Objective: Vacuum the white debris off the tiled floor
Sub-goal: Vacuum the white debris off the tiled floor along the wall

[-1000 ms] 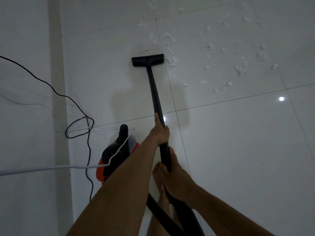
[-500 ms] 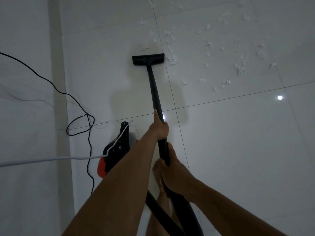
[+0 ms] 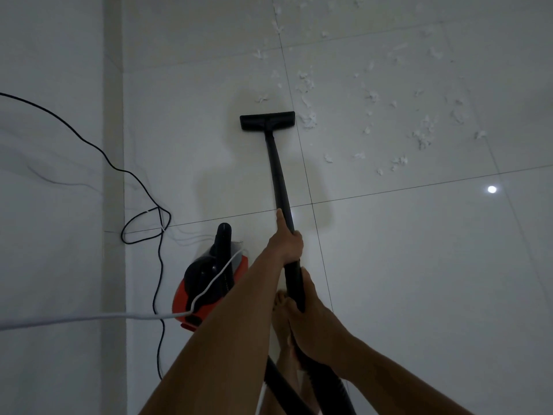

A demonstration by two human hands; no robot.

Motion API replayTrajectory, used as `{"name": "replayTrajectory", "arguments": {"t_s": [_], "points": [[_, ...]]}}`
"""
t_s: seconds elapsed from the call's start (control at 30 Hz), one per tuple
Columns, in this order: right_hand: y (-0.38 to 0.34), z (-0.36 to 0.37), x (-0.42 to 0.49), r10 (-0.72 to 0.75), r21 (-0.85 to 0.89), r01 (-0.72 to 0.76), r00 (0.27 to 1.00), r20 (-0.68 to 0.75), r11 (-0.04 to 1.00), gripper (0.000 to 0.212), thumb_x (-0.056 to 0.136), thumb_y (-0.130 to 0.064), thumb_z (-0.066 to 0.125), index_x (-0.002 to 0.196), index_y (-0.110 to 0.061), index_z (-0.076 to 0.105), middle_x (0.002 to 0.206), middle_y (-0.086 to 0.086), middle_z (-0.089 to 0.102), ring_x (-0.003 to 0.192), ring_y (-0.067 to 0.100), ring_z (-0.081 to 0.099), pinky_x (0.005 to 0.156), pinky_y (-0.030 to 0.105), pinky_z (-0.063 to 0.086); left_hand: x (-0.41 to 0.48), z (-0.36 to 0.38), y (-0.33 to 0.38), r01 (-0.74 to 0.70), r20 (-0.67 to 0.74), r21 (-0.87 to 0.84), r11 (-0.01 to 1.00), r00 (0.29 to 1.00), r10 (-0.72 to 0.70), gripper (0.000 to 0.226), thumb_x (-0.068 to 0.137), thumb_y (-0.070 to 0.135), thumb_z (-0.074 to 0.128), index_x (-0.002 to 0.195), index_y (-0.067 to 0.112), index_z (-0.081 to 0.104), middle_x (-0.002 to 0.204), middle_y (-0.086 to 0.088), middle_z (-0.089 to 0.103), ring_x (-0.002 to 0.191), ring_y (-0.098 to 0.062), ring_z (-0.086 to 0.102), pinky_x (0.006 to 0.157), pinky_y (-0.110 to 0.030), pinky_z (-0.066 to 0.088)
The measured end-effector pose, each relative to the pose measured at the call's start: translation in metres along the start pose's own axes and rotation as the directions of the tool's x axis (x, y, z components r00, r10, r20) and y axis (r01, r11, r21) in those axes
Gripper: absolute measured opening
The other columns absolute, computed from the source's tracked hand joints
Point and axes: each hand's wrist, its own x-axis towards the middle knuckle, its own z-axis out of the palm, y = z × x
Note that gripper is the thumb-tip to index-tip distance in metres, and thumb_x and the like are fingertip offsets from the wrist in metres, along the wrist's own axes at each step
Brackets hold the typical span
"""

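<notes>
Head cam is showing both hands locked onto the vacuum's black wand [image 3: 279, 172]. The left hand [image 3: 285, 244] is gripping it higher up, fingers curling round the tube and the thumb lying straight along it, pointing toward the nozzle. The right hand [image 3: 311, 322] is wrapping the lower end just below, where the wand is meeting the black hose [image 3: 335, 393]. A bare foot [image 3: 281, 319] is peeking out between the two arms. Following the wand out, the flat floor nozzle [image 3: 267, 120] is sitting on the tiled floor [image 3: 419, 265], with its right end right up against a clump of the white debris [image 3: 308, 119]. Most of that fluff is lying scattered over the tile to the right of the nozzle and beyond it, plus a few bits just ahead of it on the left of the grout line. Off to the left of the left arm, the red and black canister [image 3: 206, 283] is sitting by the wall, a white cable [image 3: 89, 318] is running across it from the left edge, and a black cord [image 3: 125, 172] is looping along the wall base.
</notes>
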Motion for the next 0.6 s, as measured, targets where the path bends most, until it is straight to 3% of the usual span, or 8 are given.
{"name": "replayTrajectory", "arguments": {"t_s": [0.2, 0.3, 0.47, 0.6], "points": [[-0.016, -0.013, 0.018, 0.001, -0.009, -0.001, 1.0, 0.007, 1.0, 0.067, 0.111, -0.033, 0.036, 0.16, -0.042, -0.009, 0.087, 0.006, 0.063, 0.037, 0.001, 0.054, 0.043, 0.015, 0.045, 0.018, -0.012, 0.018, 0.005, 0.005, 0.003, 1.0, 1.0, -0.005, 0.073, 0.107, 0.026, 0.034, 0.152, 0.034, -0.023, 0.148, -0.017, 0.043, 0.074, -0.01, 0.053, 0.081, -0.029, 0.044], [-0.024, -0.02, 0.029, 0.01, 0.016, -0.011, 1.0, 0.014, 1.0, 0.066, 0.111, -0.034, 0.036, 0.158, -0.045, -0.008, 0.081, 0.007, 0.062, 0.038, 0.003, 0.054, 0.043, 0.018, 0.047, 0.029, -0.018, 0.027, 0.011, -0.004, 0.008, 1.0, 1.0, -0.011, 0.073, 0.107, 0.026, 0.034, 0.152, 0.034, -0.023, 0.148, -0.017, 0.044, 0.082, -0.015, 0.055, 0.083, -0.03, 0.045], [-0.036, -0.032, 0.049, 0.025, 0.001, -0.025, 1.0, 0.008, 1.0, 0.067, 0.11, -0.036, 0.036, 0.159, -0.046, -0.009, 0.092, 0.009, 0.067, 0.038, 0.004, 0.055, 0.044, 0.019, 0.049, 0.048, -0.027, 0.045, 0.014, -0.018, 0.024, 1.0, 1.0, -0.014, 0.073, 0.107, 0.028, 0.033, 0.152, 0.034, -0.025, 0.147, -0.018, 0.044, 0.092, -0.021, 0.058, 0.094, -0.035, 0.048], [-0.044, -0.043, 0.066, 0.031, -0.01, -0.031, 1.0, -0.002, 0.999, 0.069, 0.11, -0.037, 0.036, 0.158, -0.049, -0.012, 0.093, 0.006, 0.068, 0.042, 0.005, 0.057, 0.048, 0.024, 0.053, 0.063, -0.035, 0.06, 0.004, -0.02, 0.029, 1.0, 1.0, -0.003, 0.073, 0.107, 0.027, 0.033, 0.152, 0.032, -0.024, 0.144, -0.017, 0.047, 0.088, -0.019, 0.057, 0.088, -0.032, 0.048]]}}
